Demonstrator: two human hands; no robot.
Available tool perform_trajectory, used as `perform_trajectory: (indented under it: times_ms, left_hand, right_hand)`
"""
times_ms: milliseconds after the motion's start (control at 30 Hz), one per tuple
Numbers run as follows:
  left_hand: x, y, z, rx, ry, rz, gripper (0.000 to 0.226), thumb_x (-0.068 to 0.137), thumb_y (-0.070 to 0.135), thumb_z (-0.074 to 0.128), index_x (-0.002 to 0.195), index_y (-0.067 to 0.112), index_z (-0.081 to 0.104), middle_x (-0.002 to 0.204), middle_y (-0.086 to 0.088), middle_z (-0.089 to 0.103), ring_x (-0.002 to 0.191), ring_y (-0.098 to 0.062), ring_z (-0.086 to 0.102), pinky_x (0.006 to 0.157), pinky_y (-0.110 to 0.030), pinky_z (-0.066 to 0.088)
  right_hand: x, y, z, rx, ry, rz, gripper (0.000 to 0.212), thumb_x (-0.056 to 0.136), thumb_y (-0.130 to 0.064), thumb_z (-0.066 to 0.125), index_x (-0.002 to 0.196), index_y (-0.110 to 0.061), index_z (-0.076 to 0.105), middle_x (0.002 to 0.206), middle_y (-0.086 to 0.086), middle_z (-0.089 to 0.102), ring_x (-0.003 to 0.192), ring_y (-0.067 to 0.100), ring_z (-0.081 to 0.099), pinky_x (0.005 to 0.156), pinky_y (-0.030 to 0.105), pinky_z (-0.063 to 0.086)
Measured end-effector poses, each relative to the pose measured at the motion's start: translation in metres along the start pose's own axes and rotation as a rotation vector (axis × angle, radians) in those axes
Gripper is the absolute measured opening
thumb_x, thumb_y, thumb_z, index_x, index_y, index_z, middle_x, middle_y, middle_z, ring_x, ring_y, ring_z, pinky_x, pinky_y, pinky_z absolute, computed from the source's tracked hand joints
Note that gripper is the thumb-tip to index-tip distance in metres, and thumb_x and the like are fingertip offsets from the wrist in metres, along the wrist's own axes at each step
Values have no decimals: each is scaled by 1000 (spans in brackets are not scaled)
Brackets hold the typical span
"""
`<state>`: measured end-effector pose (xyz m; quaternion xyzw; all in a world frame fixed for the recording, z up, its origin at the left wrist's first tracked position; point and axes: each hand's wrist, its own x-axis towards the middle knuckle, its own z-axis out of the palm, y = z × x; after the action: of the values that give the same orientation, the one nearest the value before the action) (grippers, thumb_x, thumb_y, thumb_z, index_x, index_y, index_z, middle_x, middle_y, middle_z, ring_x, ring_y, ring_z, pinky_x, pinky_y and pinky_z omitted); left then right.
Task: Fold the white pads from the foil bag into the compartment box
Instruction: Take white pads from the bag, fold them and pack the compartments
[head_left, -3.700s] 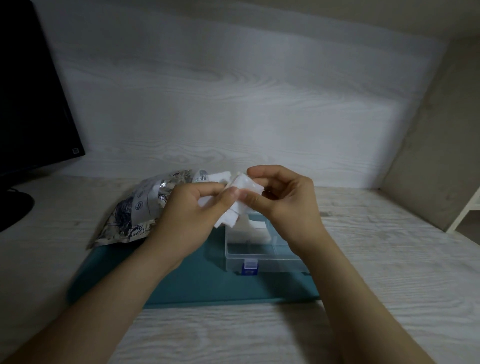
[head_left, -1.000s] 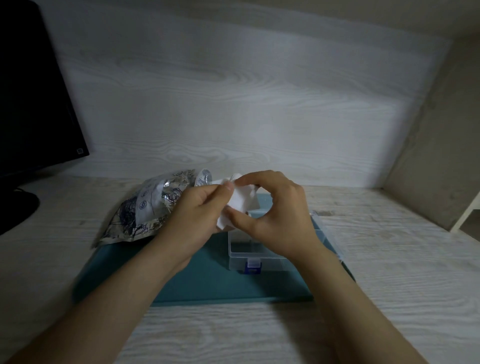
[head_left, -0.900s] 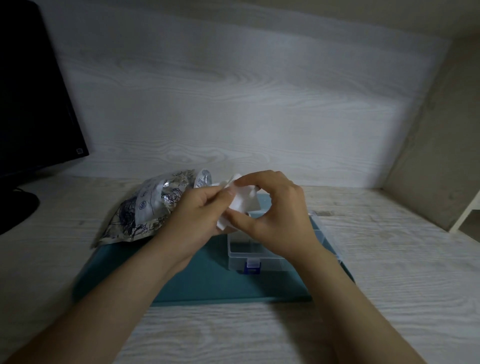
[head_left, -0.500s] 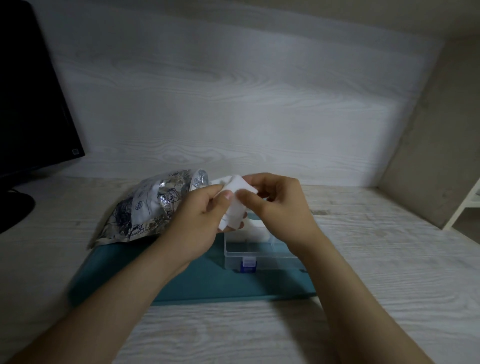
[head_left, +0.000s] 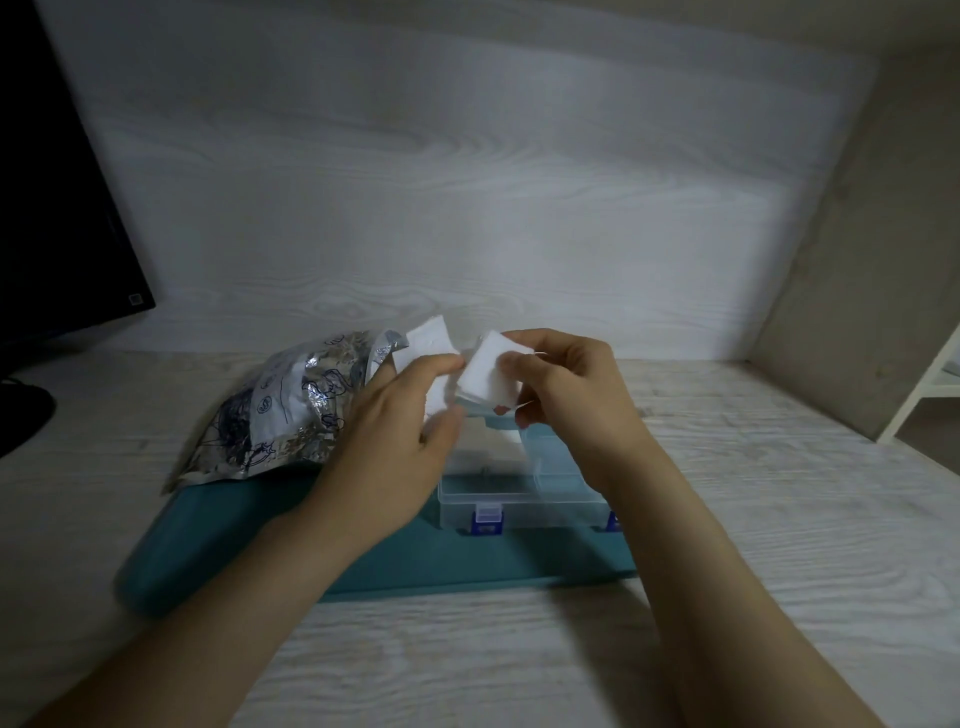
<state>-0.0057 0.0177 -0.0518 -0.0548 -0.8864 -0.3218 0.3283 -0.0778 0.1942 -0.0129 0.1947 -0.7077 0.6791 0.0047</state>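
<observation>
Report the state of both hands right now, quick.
Left hand: closed, pinching the left edge of the white pad.
Right hand: closed, pinching the same white pad on its right side.

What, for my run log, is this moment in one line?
step: folding | left hand: pinches white pad | right hand: pinches same pad | compartment box: under hands, on teal mat | foil bag: beside box

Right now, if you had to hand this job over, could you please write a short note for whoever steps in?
Left hand and right hand both pinch one white pad, part folded, above the compartment box on the teal mat.
A second pad pokes from the foil bag, left of the box.
To do: finish the fold, place it, repeat.
Box contents unclear.
</observation>
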Motion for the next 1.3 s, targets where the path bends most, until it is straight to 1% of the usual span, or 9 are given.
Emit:
perform_trajectory:
  times_ms: [100,367,667,767,900,967,1033,1133,1300]
  left_hand:
    - [-1,4,0,35,5,0,45,92,33,79,135,26,68,125,-1,63,107,-5,48,83,-9,30]
    - [-1,8,-6,-2,51,-17,54,78,51,86,125,27,76,124,2,69,109,-7,57,88,5,31]
    - [-3,11,-6,77,81,4,56,81,50,85,129,23,75,125,-3,69,106,-8,54,81,5,32]
    - [-4,9,-5,81,63,-5,53,84,46,85,130,23,73,121,0,64,104,-6,49,83,1,33]
    - [-4,3,4,120,34,45,34,101,14,69,135,15,69,129,-12,64,118,-28,60,98,-16,34]
    - [-5,3,7,115,34,67,36,102,8,64,137,13,66,135,-14,61,122,-28,58,104,-20,36]
    - [-8,3,10,92,26,75,38,103,6,62,141,12,63,138,-14,58,124,-22,53,105,-15,32]
    - [-9,1,14,64,4,60,41,104,4,60,144,11,60,141,-14,54,125,-16,45,103,-5,23]
    - [-9,-1,18,46,2,35,42,103,5,60,145,13,58,144,-14,53,127,-17,45,103,-4,22]
  right_hand:
    - [0,2,2,-26,-19,4,21,101,-9,63,113,-16,79,96,4,79,77,19,74,64,29,59]
    - [-1,2,5,-4,-81,8,21,106,-12,59,117,-14,77,109,9,78,99,25,76,75,39,66]
    - [-2,3,5,-16,-161,10,27,106,-11,59,131,-17,68,114,10,75,98,25,76,74,35,65]
    - [-1,5,3,-9,-96,65,28,105,-12,61,133,-15,60,115,11,74,97,24,76,78,33,66]
    - [12,22,-6,-469,95,34,21,104,-18,59,123,-16,67,115,7,72,95,20,71,79,34,64]
    - [15,28,-10,-649,121,24,24,102,-20,62,125,-17,65,113,11,71,85,19,68,64,23,55]
    - [16,32,-11,-711,105,44,31,100,-20,67,129,-19,59,112,12,69,83,18,65,55,18,44]
    - [16,33,-9,-725,100,45,36,96,-19,73,127,-23,53,109,10,67,86,19,66,55,18,44]
    - [14,34,-3,-776,76,58,20,89,-20,82,100,-23,65,102,7,70,75,12,65,49,11,40]
